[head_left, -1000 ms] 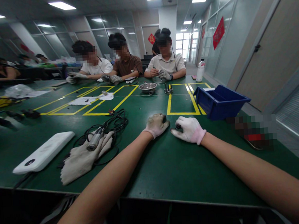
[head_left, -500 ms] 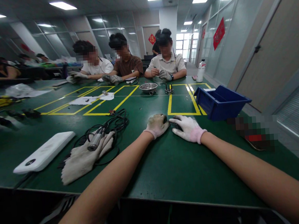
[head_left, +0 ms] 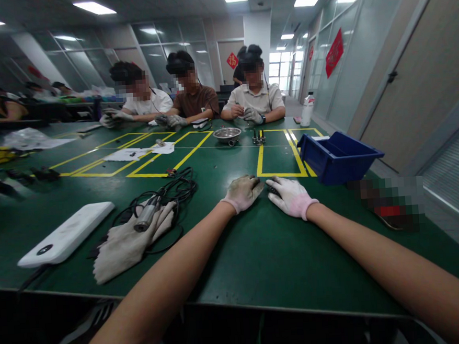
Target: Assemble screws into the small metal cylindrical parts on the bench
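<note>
My left hand [head_left: 242, 194], in a light glove with grey smudges, rests low over the green table [head_left: 235, 255] with its fingers stretched to the right. Just across a narrow gap is my right hand [head_left: 290, 196], in a white glove with a pink cuff, its thumb and forefinger apart. A dark patch shows beneath the right fingers; whether it is a small object or the shaded palm I cannot make out. Nothing can be seen held in the left hand. Both hands lie just short of a yellow tape rectangle [head_left: 280, 175].
Right: a blue bin [head_left: 341, 161] and a white bottle [head_left: 307, 109]. Farther off: a metal bowl [head_left: 227, 135] and small metal parts [head_left: 258, 138]. Left: a white power bank [head_left: 66, 233], a cloth glove [head_left: 121, 250], a metal cylinder [head_left: 148, 215] and black cable [head_left: 183, 188]. Co-workers sit opposite.
My left fingers have straightened and reach slightly farther right. My right fingertips have shifted a little to the right. The view has moved slightly.
</note>
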Motion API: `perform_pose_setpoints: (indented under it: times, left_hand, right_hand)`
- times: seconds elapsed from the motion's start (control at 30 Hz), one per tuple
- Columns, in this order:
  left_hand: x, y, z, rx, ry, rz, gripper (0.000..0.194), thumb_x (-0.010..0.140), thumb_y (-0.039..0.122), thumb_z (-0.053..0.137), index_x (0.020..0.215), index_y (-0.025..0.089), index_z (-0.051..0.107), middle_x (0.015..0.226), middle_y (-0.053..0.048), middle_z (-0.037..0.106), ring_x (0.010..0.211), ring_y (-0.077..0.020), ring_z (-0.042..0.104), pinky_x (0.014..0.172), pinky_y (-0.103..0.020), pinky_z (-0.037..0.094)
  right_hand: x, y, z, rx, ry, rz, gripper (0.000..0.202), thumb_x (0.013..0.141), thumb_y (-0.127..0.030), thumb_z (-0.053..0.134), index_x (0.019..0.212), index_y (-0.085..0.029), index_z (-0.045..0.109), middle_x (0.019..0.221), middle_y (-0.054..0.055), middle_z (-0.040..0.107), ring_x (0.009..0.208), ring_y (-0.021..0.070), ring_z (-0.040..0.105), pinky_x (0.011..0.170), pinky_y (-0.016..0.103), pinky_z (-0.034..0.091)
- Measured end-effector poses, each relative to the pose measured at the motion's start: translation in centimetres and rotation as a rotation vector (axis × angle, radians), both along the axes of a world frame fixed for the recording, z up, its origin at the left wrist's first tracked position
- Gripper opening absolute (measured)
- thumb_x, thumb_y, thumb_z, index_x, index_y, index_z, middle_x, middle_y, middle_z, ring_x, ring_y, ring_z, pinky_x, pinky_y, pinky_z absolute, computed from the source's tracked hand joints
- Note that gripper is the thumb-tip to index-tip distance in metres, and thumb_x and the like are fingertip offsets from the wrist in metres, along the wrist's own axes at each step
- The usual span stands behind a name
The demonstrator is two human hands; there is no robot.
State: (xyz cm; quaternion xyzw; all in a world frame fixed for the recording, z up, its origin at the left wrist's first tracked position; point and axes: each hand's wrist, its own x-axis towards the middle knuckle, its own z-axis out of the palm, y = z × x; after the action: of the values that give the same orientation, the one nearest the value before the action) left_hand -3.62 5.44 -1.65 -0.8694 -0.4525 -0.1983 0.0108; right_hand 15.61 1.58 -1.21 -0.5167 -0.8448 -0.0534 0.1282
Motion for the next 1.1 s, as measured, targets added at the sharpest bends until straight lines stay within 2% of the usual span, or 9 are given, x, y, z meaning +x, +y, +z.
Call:
perform_pose_setpoints:
  times: [0.2, 0.3, 0.4, 0.53, 0.73, 0.93, 1.1]
  left_hand:
    - [0.0, -0.36, 0.43, -0.033, 0.073, -0.17, 0.053, 0.093, 0.051, 0.025, 0.133, 0.021, 0.044, 0.132, -0.008, 0.049, 0.122, -0.0231, 0.043, 0.101, -0.036, 0.032]
    - [-0.09, -0.33, 0.36, -0.032, 0.102, -0.205, 0.058, 0.091, 0.055, 0.028, 0.135, 0.02, 0.041, 0.134, -0.01, 0.047, 0.124, -0.0248, 0.04, 0.102, -0.038, 0.03]
    - [-0.2, -0.18, 0.18, -0.024, 0.113, -0.218, 0.06, 0.091, 0.056, 0.026, 0.134, 0.018, 0.043, 0.134, -0.012, 0.047, 0.123, -0.0263, 0.041, 0.101, -0.04, 0.03]
    - [-0.28, -0.14, 0.18, -0.029, 0.11, -0.226, 0.061, 0.09, 0.057, 0.026, 0.134, 0.017, 0.043, 0.134, -0.012, 0.046, 0.123, -0.0268, 0.041, 0.101, -0.04, 0.03]
    - [-0.3, -0.18, 0.25, -0.071, 0.119, -0.196, 0.061, 0.089, 0.058, 0.029, 0.135, 0.02, 0.042, 0.139, -0.01, 0.042, 0.127, -0.0268, 0.037, 0.103, -0.04, 0.028]
    - [-0.35, 0.09, -0.01, -0.056, 0.124, -0.205, 0.061, 0.089, 0.056, 0.029, 0.135, 0.018, 0.042, 0.139, -0.011, 0.042, 0.127, -0.0276, 0.037, 0.103, -0.041, 0.028]
    - [-0.28, 0.26, -0.25, -0.056, 0.146, -0.189, 0.068, 0.089, 0.058, 0.028, 0.14, 0.013, 0.033, 0.141, -0.013, 0.039, 0.129, -0.0279, 0.035, 0.104, -0.041, 0.027]
  right_hand:
    - [0.04, 0.06, 0.11, -0.014, 0.012, -0.006, 0.054, 0.089, -0.042, 0.04, 0.137, -0.019, 0.039, 0.137, 0.013, 0.043, 0.12, 0.0256, 0.044, 0.097, 0.038, 0.033]
    - [0.09, 0.08, 0.22, -0.02, 0.032, -0.001, 0.049, 0.088, -0.042, 0.042, 0.131, -0.019, 0.046, 0.128, 0.011, 0.051, 0.112, 0.0238, 0.049, 0.093, 0.036, 0.036]
    - [0.13, 0.09, 0.28, -0.032, 0.053, 0.017, 0.038, 0.088, -0.041, 0.042, 0.117, -0.02, 0.057, 0.116, 0.008, 0.057, 0.102, 0.0209, 0.053, 0.087, 0.032, 0.039]
    - [0.15, 0.03, 0.2, -0.004, 0.08, -0.022, 0.033, 0.088, -0.04, 0.044, 0.111, -0.022, 0.06, 0.11, 0.008, 0.057, 0.099, 0.0204, 0.053, 0.084, 0.031, 0.04]
    - [0.26, -0.07, 0.04, -0.008, 0.139, -0.144, 0.037, 0.086, -0.045, 0.048, 0.115, -0.024, 0.057, 0.111, 0.009, 0.053, 0.092, 0.0208, 0.057, 0.077, 0.03, 0.043]
    - [0.31, 0.14, -0.07, -0.021, 0.198, -0.091, 0.031, 0.086, -0.035, 0.048, 0.114, -0.025, 0.056, 0.109, 0.007, 0.055, 0.096, 0.0203, 0.057, 0.082, 0.029, 0.043]
    - [0.43, 0.24, -0.22, 0.008, 0.26, -0.093, 0.041, 0.082, -0.031, 0.055, 0.122, -0.025, 0.05, 0.113, 0.007, 0.053, 0.096, 0.0212, 0.057, 0.084, 0.032, 0.044]
